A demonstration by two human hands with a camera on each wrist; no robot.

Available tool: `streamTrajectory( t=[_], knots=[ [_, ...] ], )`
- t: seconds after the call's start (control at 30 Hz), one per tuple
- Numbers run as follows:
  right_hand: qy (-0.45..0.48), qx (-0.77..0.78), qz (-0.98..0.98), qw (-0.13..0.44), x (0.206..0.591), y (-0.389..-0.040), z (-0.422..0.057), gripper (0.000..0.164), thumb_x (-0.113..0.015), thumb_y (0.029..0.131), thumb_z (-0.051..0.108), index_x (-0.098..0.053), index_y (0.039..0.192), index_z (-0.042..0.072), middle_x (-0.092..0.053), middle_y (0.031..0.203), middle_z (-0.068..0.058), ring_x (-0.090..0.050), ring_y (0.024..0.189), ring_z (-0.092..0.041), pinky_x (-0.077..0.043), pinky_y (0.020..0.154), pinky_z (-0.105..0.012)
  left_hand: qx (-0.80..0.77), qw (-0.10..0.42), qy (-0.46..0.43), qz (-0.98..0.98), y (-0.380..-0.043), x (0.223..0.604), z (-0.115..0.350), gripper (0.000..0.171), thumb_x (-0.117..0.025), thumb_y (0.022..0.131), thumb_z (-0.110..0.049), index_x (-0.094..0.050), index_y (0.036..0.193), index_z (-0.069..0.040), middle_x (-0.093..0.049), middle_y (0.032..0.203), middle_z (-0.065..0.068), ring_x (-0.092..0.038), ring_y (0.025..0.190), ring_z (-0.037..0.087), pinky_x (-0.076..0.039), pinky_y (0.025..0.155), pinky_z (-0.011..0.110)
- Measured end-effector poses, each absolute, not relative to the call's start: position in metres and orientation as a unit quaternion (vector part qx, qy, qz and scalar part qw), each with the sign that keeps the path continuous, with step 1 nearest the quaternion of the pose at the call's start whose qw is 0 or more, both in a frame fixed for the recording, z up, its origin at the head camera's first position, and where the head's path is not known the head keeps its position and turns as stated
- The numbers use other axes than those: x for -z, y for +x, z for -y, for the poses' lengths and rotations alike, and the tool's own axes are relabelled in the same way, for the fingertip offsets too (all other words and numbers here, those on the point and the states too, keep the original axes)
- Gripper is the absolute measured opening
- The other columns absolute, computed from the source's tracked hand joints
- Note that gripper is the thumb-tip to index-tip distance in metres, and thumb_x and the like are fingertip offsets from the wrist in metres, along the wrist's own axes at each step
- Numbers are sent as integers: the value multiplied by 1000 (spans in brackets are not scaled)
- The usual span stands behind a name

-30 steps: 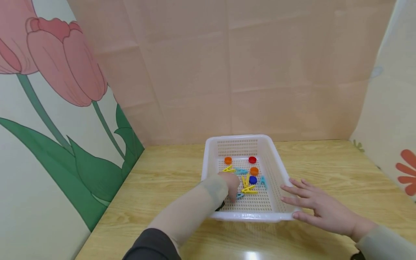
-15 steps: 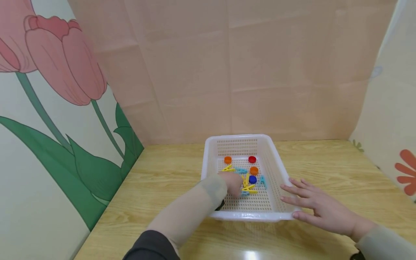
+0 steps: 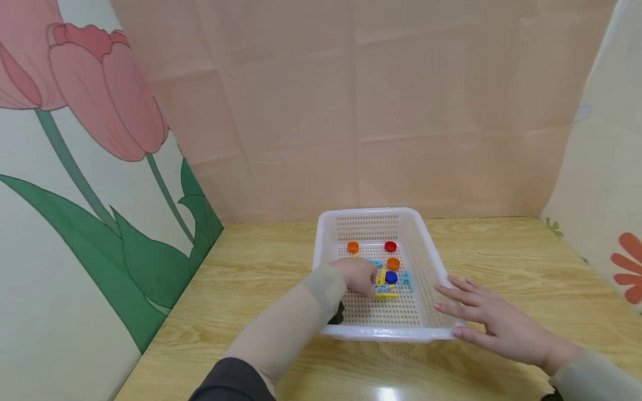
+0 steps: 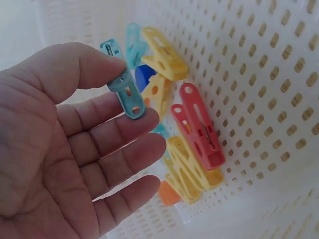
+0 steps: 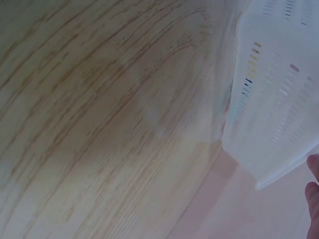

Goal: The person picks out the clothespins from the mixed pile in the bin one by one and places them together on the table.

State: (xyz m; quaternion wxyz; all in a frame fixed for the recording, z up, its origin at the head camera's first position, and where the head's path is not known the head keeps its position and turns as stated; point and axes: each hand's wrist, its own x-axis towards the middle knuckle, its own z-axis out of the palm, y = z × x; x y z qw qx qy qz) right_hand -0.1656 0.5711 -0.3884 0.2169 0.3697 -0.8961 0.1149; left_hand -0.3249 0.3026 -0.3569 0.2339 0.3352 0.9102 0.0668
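My left hand (image 3: 355, 274) is down inside a white perforated plastic basket (image 3: 386, 335). Between thumb and fingertips it pinches a light-blue clothespin (image 4: 127, 92), held over the others; the remaining fingers are spread. Beneath and beside it, in the left wrist view, lie yellow clothespins (image 4: 167, 56) and a red clothespin (image 4: 201, 130), which the hand hides in the head view. My right hand (image 3: 494, 323) lies with its fingers extended along the basket's right rim near the front corner, holding nothing. Only some of its fingertips (image 5: 313, 196) show in the right wrist view.
Inside the basket are two orange caps (image 3: 393, 263), a red cap (image 3: 390, 246), a blue cap (image 3: 391, 277) and another light-blue clothespin (image 3: 406, 281). The basket stands on a wood-grain table (image 3: 271, 267) before a beige-covered wall (image 3: 281, 111). Flower-painted panels flank both sides.
My left hand has shifted right and slightly farther from me, carrying the light-blue clothespin over the yellow ones. My right hand and the basket have stayed in place.
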Motion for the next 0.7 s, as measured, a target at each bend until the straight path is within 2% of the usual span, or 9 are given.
streamTrajectory(
  t=[0.13,0.37,0.7],
  knots=[
    [378,-98,893,222,390,-165,-572,56,-72,84,32,-55,137,22,-49,142,-8,-27,142,-24,-7,115,-27,-63,218,347,-910,-327,354,-302,12,-71,86,-33,-65,90,-23,-61,86,-10,-55,81,12,-44,76,30],
    [399,-61,879,255,393,-168,-573,50,-53,96,47,-57,136,17,-49,142,-12,-32,139,-30,-8,116,-35,-95,213,341,-911,-330,346,-298,13,-71,87,-33,-64,94,-25,-60,88,-11,-56,80,11,-46,75,29],
    [398,-59,879,257,393,-168,-574,51,-54,95,46,-57,136,15,-50,141,-12,-32,139,-28,-8,116,-34,-135,149,367,-908,-335,322,-279,15,-68,88,-32,-63,98,-22,-60,91,-12,-55,81,11,-46,71,27]
  ],
)
